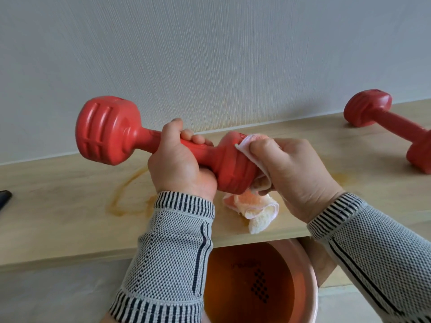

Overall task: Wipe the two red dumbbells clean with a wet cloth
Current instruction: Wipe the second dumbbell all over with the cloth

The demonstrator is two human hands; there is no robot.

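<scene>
- The left hand has its grip closed around the handle of one dumbbell, held above the bench.
- The right hand presses the cloth on its right head.
- The second dumbbell lies on the bench, far right.

I seem to be in a home room. A pale textured wallpapered wall meets a light wood desk, and a pink basin of water sits below.
</scene>
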